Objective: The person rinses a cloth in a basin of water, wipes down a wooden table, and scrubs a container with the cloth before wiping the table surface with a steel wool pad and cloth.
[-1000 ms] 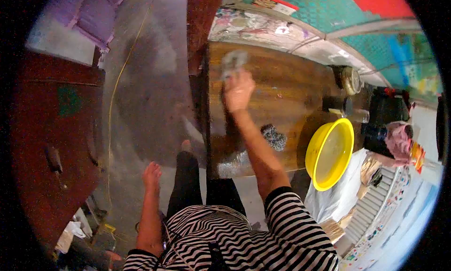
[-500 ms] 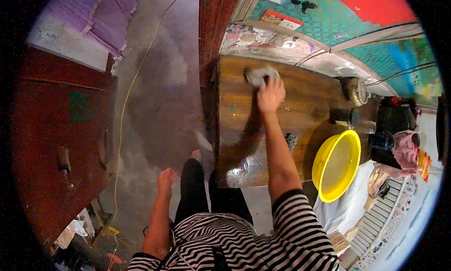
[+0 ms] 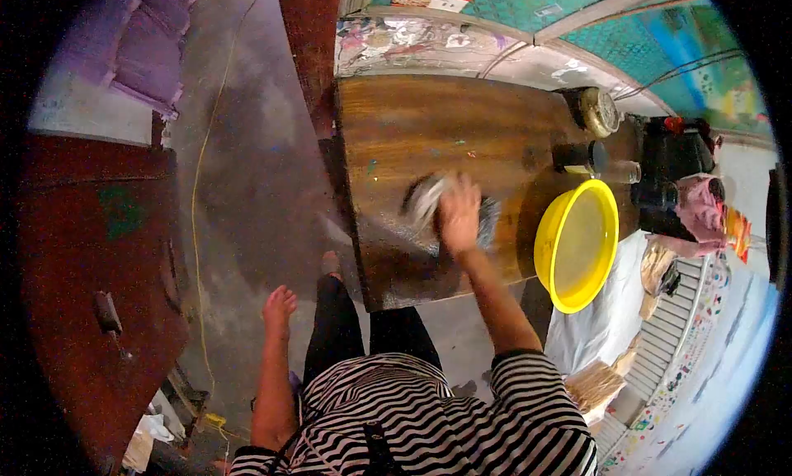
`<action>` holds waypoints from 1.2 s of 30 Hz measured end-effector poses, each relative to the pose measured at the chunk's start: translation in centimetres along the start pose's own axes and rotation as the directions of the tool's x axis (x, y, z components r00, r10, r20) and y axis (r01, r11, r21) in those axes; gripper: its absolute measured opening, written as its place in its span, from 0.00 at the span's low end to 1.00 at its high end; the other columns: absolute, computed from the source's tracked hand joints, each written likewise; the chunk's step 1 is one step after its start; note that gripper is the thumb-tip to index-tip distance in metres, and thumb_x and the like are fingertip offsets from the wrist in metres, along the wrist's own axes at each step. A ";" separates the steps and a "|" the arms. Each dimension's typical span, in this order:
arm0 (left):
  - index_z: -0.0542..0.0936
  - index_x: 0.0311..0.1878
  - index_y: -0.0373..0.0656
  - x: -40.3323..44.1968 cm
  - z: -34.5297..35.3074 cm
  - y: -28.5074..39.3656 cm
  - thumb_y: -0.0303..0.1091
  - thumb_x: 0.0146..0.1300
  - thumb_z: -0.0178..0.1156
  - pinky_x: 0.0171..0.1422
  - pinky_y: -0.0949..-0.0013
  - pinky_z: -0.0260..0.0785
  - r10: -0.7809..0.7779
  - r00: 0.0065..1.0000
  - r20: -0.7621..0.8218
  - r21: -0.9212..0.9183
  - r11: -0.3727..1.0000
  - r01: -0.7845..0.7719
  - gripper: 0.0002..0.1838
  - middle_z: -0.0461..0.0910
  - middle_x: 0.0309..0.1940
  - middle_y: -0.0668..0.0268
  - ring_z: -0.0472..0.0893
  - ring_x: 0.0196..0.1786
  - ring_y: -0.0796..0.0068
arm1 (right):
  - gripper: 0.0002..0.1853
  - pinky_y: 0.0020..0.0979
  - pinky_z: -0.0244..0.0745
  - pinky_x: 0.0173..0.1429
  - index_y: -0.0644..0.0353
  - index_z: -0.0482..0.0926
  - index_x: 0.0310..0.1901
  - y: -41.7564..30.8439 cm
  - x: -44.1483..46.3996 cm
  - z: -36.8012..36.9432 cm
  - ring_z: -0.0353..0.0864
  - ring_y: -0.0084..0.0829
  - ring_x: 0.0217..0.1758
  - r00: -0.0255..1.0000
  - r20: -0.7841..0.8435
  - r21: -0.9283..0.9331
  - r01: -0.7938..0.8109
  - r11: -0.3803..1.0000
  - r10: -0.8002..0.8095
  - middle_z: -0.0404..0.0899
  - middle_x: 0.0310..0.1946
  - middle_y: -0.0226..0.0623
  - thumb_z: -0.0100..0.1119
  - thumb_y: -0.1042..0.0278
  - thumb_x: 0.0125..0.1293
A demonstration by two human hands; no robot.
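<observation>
My right hand [image 3: 460, 216] presses a greyish-white cloth [image 3: 423, 202] onto the brown wooden tabletop [image 3: 429, 117]. Both hand and cloth are smeared by motion, and part of the cloth is hidden beneath the fingers. Right of the hand, a dark, shiny crumpled thing [image 3: 488, 219] lies close by; I cannot make out its kind. A yellow basin [image 3: 544, 247] with cloudy liquid in it stands at the table's right end. My left hand [image 3: 279, 303] hangs beside my leg over the floor, fingers loosely bent and nothing in them.
Toward the back right of the table are a round lidded container [image 3: 600, 111], a dark-lidded jar [image 3: 596, 157] and a clear glass [image 3: 631, 172]. A dark red cabinet [image 3: 91, 253] borders the left side. A yellow cord [image 3: 198, 220] runs along the floor.
My right hand has swept the cloth from the tabletop's far part toward its near edge. The view has shifted, and my left hand still hangs at my side.
</observation>
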State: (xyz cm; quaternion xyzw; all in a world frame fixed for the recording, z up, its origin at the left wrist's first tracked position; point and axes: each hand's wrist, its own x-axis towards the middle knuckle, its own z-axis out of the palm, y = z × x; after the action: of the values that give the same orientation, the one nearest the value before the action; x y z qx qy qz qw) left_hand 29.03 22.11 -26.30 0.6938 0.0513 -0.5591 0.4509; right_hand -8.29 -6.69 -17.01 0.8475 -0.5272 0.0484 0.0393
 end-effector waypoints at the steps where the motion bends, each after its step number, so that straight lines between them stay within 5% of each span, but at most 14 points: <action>1: 0.74 0.57 0.38 0.1 -0.1 0.0 0.41 0.66 0.57 0.43 0.69 0.73 0.005 1.000 0.008 -0.007 1.000 -0.005 0.21 0.79 0.47 0.59 0.81 0.45 0.66 | 0.19 0.55 0.53 0.69 0.55 0.71 0.55 2.1 1.9 1.7 0.60 0.51 0.69 0.981 -0.155 -0.035 -0.122 0.992 0.115 0.68 0.62 0.47 0.52 0.68 0.60; 3: 0.74 0.57 0.39 -0.2 -0.8 -0.6 0.40 0.66 0.57 0.42 0.69 0.73 0.008 1.000 0.015 -0.012 1.000 -0.008 0.21 0.79 0.48 0.59 0.82 0.44 0.66 | 0.19 0.55 0.57 0.65 0.57 0.73 0.53 3.0 7.3 2.5 0.63 0.52 0.65 0.907 -0.180 0.004 -0.386 0.922 0.381 0.69 0.60 0.48 0.54 0.64 0.60; 5: 0.74 0.57 0.39 -1.0 -1.5 -0.5 0.41 0.66 0.57 0.45 0.68 0.73 -0.040 0.999 -0.022 0.104 0.994 0.042 0.21 0.79 0.49 0.59 0.81 0.46 0.66 | 0.20 0.54 0.59 0.61 0.57 0.74 0.52 -1.5 11.2 0.1 0.65 0.50 0.62 0.902 0.006 0.261 -0.417 0.871 0.431 0.70 0.57 0.47 0.56 0.61 0.59; 7: 0.74 0.58 0.40 -1.1 -1.3 -0.3 0.43 0.66 0.56 0.47 0.67 0.72 -0.047 0.999 -0.012 0.171 0.984 0.049 0.22 0.78 0.49 0.60 0.80 0.48 0.66 | 0.18 0.54 0.58 0.64 0.55 0.76 0.51 -7.2 8.4 2.4 0.64 0.50 0.63 0.963 -0.227 0.160 -0.111 0.981 0.146 0.70 0.56 0.46 0.56 0.63 0.59; 12: 0.74 0.58 0.40 0.3 -2.5 -0.9 0.46 0.66 0.56 0.54 0.66 0.69 0.086 0.960 0.267 0.069 0.992 -0.108 0.24 0.78 0.50 0.61 0.78 0.53 0.67 | 0.20 0.54 0.52 0.71 0.48 0.77 0.52 -13.5 -5.9 -0.7 0.60 0.49 0.68 0.983 0.054 0.422 0.137 0.896 -0.175 0.68 0.60 0.39 0.57 0.71 0.56; 14: 0.74 0.58 0.40 -1.7 0.6 2.2 0.46 0.66 0.56 0.54 0.66 0.69 -0.007 0.990 0.137 0.164 0.986 -0.016 0.23 0.78 0.50 0.60 0.79 0.52 0.67 | 0.18 0.55 0.52 0.71 0.49 0.78 0.50 -12.6 -10.8 -3.2 0.59 0.49 0.69 0.971 0.144 0.453 0.108 0.885 -0.192 0.67 0.63 0.38 0.57 0.71 0.55; 17: 0.74 0.57 0.40 -1.3 1.5 3.0 0.44 0.66 0.57 0.53 0.67 0.70 -0.049 0.989 0.140 0.182 0.983 0.023 0.22 0.79 0.49 0.60 0.79 0.51 0.68 | 0.16 0.56 0.51 0.71 0.50 0.77 0.49 -9.7 -17.0 -2.9 0.57 0.49 0.71 0.962 0.253 0.432 -0.017 0.902 -0.103 0.66 0.64 0.39 0.56 0.71 0.58; 19: 0.75 0.56 0.40 -1.6 1.2 3.3 0.43 0.66 0.57 0.51 0.68 0.71 -0.040 0.985 0.166 0.171 0.985 0.012 0.21 0.79 0.48 0.60 0.80 0.49 0.68 | 0.16 0.56 0.51 0.71 0.53 0.75 0.51 -7.3 -17.6 -3.5 0.57 0.51 0.71 0.994 0.110 0.286 -0.017 0.958 -0.015 0.66 0.64 0.41 0.54 0.71 0.60; 21: 0.75 0.56 0.40 -2.9 1.1 4.1 0.42 0.66 0.57 0.50 0.68 0.72 -0.028 0.989 0.146 0.183 0.983 0.001 0.20 0.80 0.47 0.61 0.81 0.48 0.69 | 0.20 0.54 0.50 0.72 0.48 0.73 0.57 -5.2 -16.3 -2.0 0.56 0.53 0.71 0.970 -0.001 0.151 -0.239 0.959 0.242 0.66 0.63 0.43 0.54 0.68 0.62; 23: 0.75 0.56 0.40 -2.7 0.0 4.4 0.41 0.66 0.57 0.49 0.68 0.72 0.002 0.986 0.165 0.210 0.977 -0.037 0.20 0.80 0.45 0.61 0.81 0.46 0.69 | 0.19 0.54 0.51 0.70 0.58 0.72 0.56 -4.6 -12.0 -0.7 0.59 0.53 0.68 0.860 -0.086 0.111 -0.493 0.863 0.503 0.67 0.61 0.46 0.52 0.68 0.63; 25: 0.75 0.56 0.40 -2.4 -1.3 4.5 0.41 0.66 0.57 0.49 0.68 0.72 0.030 0.983 0.184 0.222 0.972 -0.071 0.20 0.81 0.44 0.61 0.81 0.45 0.69 | 0.21 0.53 0.51 0.69 0.55 0.72 0.58 -6.5 -5.4 -2.5 0.60 0.52 0.67 0.850 -0.085 0.238 -0.490 0.839 0.520 0.69 0.59 0.47 0.54 0.63 0.63; 30: 0.74 0.57 0.40 -1.8 -3.8 4.2 0.41 0.66 0.56 0.49 0.68 0.73 -0.012 0.989 0.151 0.296 0.955 -0.033 0.20 0.80 0.45 0.61 0.81 0.44 0.69 | 0.22 0.53 0.53 0.68 0.50 0.76 0.53 -14.2 2.2 0.2 0.61 0.50 0.66 0.944 -0.156 0.328 -0.228 0.917 0.291 0.70 0.56 0.45 0.62 0.64 0.55; 33: 0.74 0.57 0.40 -1.6 -4.1 4.1 0.40 0.66 0.56 0.48 0.68 0.73 -0.021 0.985 0.174 0.346 0.937 -0.041 0.20 0.80 0.46 0.61 0.81 0.44 0.70 | 0.17 0.54 0.54 0.69 0.54 0.79 0.45 -17.8 -2.9 1.8 0.60 0.49 0.67 0.982 -0.191 0.301 0.051 0.952 0.008 0.70 0.58 0.42 0.65 0.65 0.51; 36: 0.73 0.58 0.40 -3.8 -2.3 6.4 0.39 0.65 0.56 0.48 0.67 0.72 -0.045 0.990 0.130 0.443 0.897 -0.017 0.20 0.79 0.47 0.62 0.80 0.45 0.70 | 0.11 0.55 0.54 0.70 0.56 0.79 0.40 -19.1 -10.5 0.0 0.60 0.50 0.68 0.992 -0.041 0.465 0.126 0.876 -0.121 0.69 0.60 0.39 0.59 0.67 0.53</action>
State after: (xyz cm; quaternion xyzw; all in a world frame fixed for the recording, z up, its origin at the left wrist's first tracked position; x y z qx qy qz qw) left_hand 32.97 21.60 -19.60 0.7377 -0.1032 -0.6057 0.2798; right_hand 4.23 11.12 -18.57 0.8637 -0.4447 0.1755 -0.1597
